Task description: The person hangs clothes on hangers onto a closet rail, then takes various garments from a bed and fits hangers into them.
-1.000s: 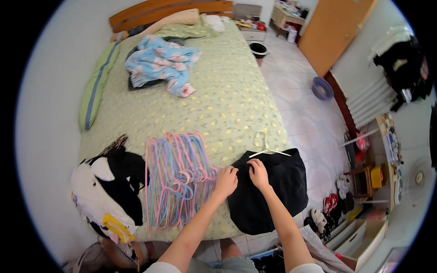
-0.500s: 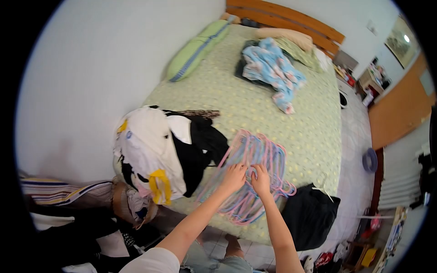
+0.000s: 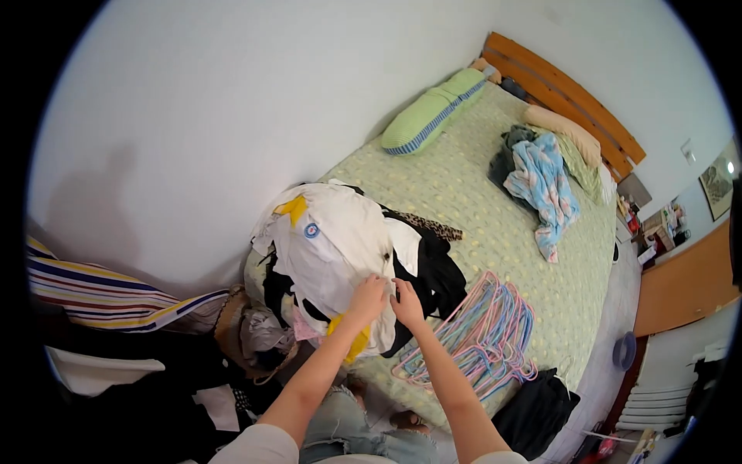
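Observation:
My left hand (image 3: 369, 298) is on the white cloth of a clothes pile (image 3: 325, 247) at the near left of the bed, its fingers bent. Close beside it, my right hand (image 3: 406, 303) has curled fingers at the border of white and black cloth. Whether either hand pinches fabric is too small to tell. Right of the pile lie many pink and blue hangers (image 3: 495, 332). A black garment (image 3: 537, 414) with a pale hanger rests at the bed's near right corner.
On the bed (image 3: 456, 201) lie a green bolster (image 3: 434, 112) by the wall and a blue patterned garment (image 3: 541, 182) near the pillows. Striped cloth (image 3: 116, 290) and dark clothes are at the lower left. A purple basin (image 3: 624, 350) stands on the floor at right.
Both hands have moved left from the black garment, over the hangers, to the clothes pile. The view has turned left. The black garment with its hanger stays on the bed.

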`<state>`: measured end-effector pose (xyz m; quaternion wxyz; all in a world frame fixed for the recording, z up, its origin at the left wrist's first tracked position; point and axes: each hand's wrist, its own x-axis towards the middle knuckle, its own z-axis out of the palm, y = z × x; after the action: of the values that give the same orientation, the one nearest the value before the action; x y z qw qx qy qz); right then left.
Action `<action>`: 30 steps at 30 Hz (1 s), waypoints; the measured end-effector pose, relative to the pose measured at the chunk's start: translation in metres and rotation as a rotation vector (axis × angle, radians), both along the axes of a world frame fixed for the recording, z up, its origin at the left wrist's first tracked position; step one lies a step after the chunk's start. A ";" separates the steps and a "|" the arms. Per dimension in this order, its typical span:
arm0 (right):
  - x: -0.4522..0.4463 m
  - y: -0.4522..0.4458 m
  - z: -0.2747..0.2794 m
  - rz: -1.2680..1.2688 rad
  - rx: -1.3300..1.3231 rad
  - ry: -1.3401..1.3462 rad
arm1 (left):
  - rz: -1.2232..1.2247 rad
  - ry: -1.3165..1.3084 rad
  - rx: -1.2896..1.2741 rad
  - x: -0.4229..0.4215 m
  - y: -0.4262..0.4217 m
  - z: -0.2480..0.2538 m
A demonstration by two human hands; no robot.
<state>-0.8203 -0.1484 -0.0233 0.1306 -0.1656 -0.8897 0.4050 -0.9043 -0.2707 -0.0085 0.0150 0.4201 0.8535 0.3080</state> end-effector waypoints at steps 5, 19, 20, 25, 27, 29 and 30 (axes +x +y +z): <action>-0.039 -0.023 -0.015 -0.041 0.117 -0.204 | 0.043 -0.146 -0.014 -0.030 -0.036 0.002; -0.009 -0.005 0.042 -0.005 0.202 0.012 | 0.074 -0.233 0.096 -0.045 -0.034 0.036; -0.006 -0.001 0.057 -0.008 0.187 0.048 | 0.083 -0.195 0.098 -0.049 -0.025 0.037; 0.022 0.013 0.127 0.030 0.146 0.192 | 0.050 -0.187 0.123 -0.052 0.037 0.070; 0.037 0.010 0.142 0.063 0.181 0.187 | 0.126 -0.313 -0.017 -0.037 0.055 0.096; 0.051 0.003 0.147 0.115 0.219 0.196 | 0.230 -0.367 -0.164 -0.023 0.069 0.113; 0.057 0.000 0.151 0.139 0.241 0.202 | 0.220 -0.356 -0.232 -0.021 0.070 0.119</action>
<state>-0.7632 -0.1488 0.1279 0.2100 -0.0454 -0.9234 0.3179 -0.9254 -0.2003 0.1102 0.1801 0.2591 0.9077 0.2768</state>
